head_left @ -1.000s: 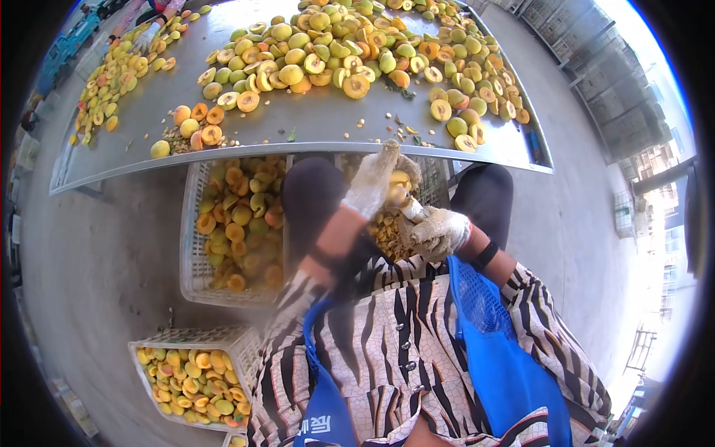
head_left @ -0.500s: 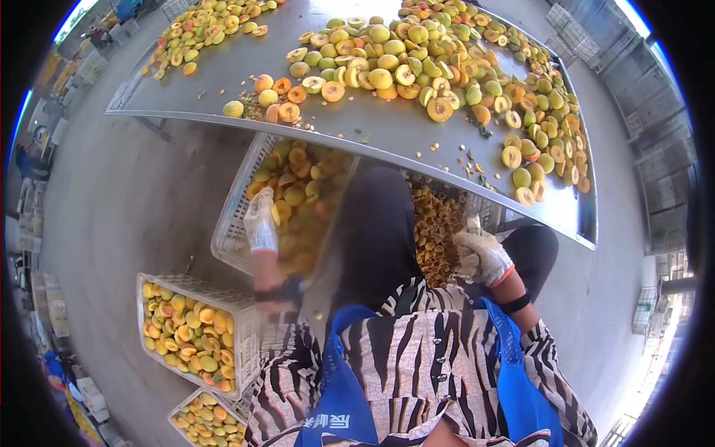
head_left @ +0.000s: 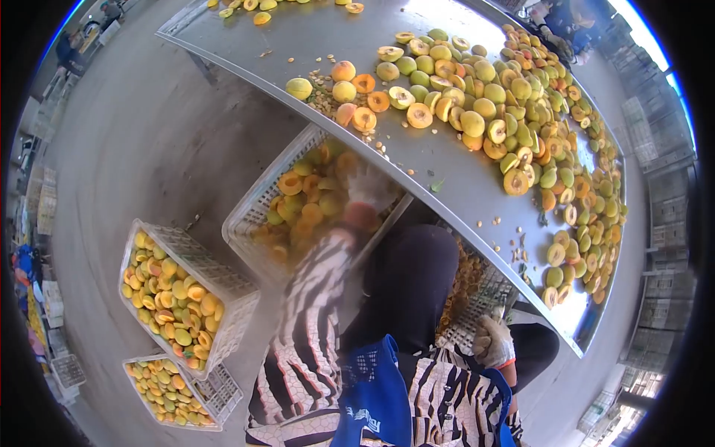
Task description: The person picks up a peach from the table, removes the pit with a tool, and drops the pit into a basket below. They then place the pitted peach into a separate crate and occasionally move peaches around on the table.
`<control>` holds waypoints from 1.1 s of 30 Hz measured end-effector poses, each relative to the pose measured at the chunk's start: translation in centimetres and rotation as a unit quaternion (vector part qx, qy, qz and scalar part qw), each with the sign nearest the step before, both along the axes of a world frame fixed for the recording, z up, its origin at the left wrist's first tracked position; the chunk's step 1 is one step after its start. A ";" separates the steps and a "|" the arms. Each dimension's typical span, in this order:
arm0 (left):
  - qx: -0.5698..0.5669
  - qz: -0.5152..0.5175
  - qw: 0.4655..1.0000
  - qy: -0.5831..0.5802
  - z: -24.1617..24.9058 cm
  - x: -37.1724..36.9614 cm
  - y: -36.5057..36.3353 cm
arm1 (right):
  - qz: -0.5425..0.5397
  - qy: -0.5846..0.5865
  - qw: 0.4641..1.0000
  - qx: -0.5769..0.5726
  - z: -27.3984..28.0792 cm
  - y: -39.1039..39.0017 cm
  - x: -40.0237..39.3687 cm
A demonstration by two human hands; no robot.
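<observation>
My left hand (head_left: pixel 369 188), in a pale glove, reaches over the far right part of the crate of halved fruit (head_left: pixel 240 223) beside my knee. Motion smears its fingers, so its grip cannot be read. My right hand (head_left: pixel 493 343), also gloved, rests by my other knee with fingers curled; a small pale end shows at its top, too small to name. Beside it, partly under the table edge, is a crate (head_left: pixel 488 294) with brownish pieces (head_left: pixel 465 279). Whole and halved fruit (head_left: pixel 484 104) lie piled on the metal table (head_left: pixel 313 45).
Two more crates of fruit stand on the floor at left, one nearer the crate by my knee (head_left: pixel 238 298) and one below it (head_left: pixel 223 395). The table's raised edge (head_left: pixel 417 186) crosses above my knees. Small pits and a green leaf (head_left: pixel 437 185) lie near it.
My left hand has moved from the crate's left side to its far right part. The view has turned, shifting the table rightward and down. My right hand stays near my knee, still curled.
</observation>
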State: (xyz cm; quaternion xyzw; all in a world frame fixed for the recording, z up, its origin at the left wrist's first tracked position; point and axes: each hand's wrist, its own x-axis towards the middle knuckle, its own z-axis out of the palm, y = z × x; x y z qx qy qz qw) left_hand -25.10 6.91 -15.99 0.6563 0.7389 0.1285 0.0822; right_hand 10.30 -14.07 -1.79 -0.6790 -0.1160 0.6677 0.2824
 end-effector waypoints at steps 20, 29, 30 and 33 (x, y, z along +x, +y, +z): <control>-0.367 0.004 0.925 -0.095 -1.7 -12.6 -13.8 | 0.577 -0.401 0.605 0.376 -4.6 5.3 -1.8; -0.043 0.192 0.980 -0.012 1.2 -20.1 -15.9 | 0.616 -0.440 0.597 0.266 -9.8 14.7 -9.8; 0.039 0.218 0.975 -0.004 0.8 -21.7 -14.8 | 0.597 -0.441 0.607 0.283 -12.2 15.3 -9.5; 0.046 0.247 0.968 0.028 -1.5 -26.5 -11.3 | 0.492 -0.397 0.719 0.288 -13.0 17.0 -12.9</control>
